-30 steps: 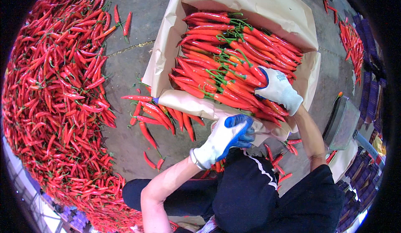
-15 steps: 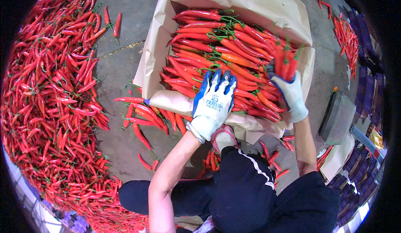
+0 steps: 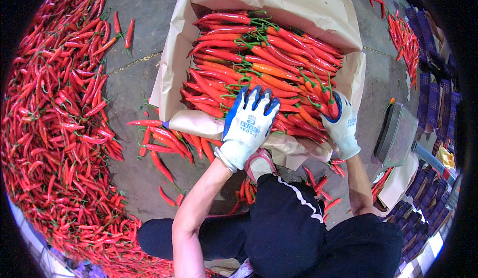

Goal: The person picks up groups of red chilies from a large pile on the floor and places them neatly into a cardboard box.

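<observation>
Long red chili peppers (image 3: 279, 71) lie in packed rows inside a box lined with brown paper (image 3: 172, 64). Their green stems meet along the middle of the rows. My left hand (image 3: 249, 121), in a white glove with blue coated fingers, rests on the near part of the rows with its fingers stretched out. At the box's near right corner my right hand (image 3: 345, 126), gloved alike, is closed around a small bunch of chili peppers (image 3: 324, 101). The stems of this bunch point away from me. The right fingertips are partly hidden by the peppers.
A large heap of red chilies (image 3: 59, 123) covers the left side. Loose chilies (image 3: 162, 143) lie by the box's near left corner. To the right stands a scale with a grey platform (image 3: 397, 134), beside purple crates (image 3: 433, 103). My bent knee (image 3: 279, 218) is close to the box.
My right hand has come down and nearer to me, bringing its bunch from above the right side onto the near right rows. My left hand stays on the peppers. The view has shifted slightly.
</observation>
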### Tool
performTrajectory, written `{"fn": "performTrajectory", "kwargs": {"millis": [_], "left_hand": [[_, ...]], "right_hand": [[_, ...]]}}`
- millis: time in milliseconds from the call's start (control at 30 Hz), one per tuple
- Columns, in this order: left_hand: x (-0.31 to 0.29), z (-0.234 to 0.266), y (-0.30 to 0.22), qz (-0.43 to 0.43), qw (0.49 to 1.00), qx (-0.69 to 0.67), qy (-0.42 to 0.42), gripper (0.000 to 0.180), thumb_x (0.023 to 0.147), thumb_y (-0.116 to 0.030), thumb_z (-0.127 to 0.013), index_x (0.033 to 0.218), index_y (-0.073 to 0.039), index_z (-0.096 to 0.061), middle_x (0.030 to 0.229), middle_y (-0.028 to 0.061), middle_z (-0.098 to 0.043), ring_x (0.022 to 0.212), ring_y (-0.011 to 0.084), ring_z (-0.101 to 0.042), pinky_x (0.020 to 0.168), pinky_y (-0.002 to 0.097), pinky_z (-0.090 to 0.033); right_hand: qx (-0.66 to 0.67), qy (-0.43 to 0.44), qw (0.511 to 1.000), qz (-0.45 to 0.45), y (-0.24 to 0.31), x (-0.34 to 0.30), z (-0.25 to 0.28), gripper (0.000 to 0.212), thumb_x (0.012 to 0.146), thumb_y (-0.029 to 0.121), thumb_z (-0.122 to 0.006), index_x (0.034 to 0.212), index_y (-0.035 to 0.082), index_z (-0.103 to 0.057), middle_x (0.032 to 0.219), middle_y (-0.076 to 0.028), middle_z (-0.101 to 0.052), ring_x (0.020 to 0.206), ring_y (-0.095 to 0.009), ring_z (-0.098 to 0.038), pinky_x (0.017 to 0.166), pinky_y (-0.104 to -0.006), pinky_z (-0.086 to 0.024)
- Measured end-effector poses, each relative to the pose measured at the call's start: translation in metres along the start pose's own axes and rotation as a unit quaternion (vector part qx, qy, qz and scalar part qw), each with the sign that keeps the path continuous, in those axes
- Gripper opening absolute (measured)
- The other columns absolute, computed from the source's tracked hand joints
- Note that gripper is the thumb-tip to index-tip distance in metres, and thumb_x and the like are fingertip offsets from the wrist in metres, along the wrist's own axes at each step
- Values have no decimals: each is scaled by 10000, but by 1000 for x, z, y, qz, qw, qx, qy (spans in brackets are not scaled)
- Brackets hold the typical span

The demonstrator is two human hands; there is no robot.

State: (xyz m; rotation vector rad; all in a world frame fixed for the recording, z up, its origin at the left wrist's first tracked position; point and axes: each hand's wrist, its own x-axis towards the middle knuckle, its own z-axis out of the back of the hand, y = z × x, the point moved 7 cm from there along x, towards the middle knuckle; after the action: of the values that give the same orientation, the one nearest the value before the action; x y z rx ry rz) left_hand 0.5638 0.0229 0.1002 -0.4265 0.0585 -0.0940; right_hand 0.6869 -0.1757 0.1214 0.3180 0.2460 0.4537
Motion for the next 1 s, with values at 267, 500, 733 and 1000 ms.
{"fn": "performTrajectory", "kwargs": {"millis": [267, 500, 733, 1000], "left_hand": [[-4, 43, -2, 16, 977, -137, -163, 474, 767, -187, -684, 1207, -55, -567, 1274, 141, -540, 1179, 341, -503, 1043, 478, -371], [-23, 27, -4, 274, 633, -696, -198, 811, 705, -207, -837, 1335, 35, -387, 1278, 158, -512, 1192, 248, -511, 1000, 354, -422], [-28, 24, 9, 320, 447, -797, -248, 418, 812, -39, -734, 1192, -34, -561, 932, 5, -653, 816, 71, -626, 675, 220, -514], [12, 116, 64, 91, 951, -85, -283, 595, 607, -118, -756, 1179, -100, -592, 1122, 127, -598, 1029, 329, -578, 882, 430, -486]], "right_hand": [[135, -20, 991, 10, 34, 1, -7, 596, 653, 138, -771, 1192, 15, -550, 1116, -190, -620, 1022, -373, -595, 904, -428, -473], [251, 66, 955, 144, 150, -5, -34, 492, 693, 175, -698, 1132, 7, -557, 1092, -191, -596, 988, -386, -582, 867, -455, -468], [175, 118, 958, 196, 176, -3, -22, 778, 630, 233, -750, 1297, -6, -430, 1335, -213, -427, 1252, -412, -392, 1042, -505, -330], [585, 151, 792, -89, 113, 25, 1, 465, 822, 49, -645, 1266, -15, -521, 1192, -92, -608, 1108, -151, -569, 972, -275, -437]]}}
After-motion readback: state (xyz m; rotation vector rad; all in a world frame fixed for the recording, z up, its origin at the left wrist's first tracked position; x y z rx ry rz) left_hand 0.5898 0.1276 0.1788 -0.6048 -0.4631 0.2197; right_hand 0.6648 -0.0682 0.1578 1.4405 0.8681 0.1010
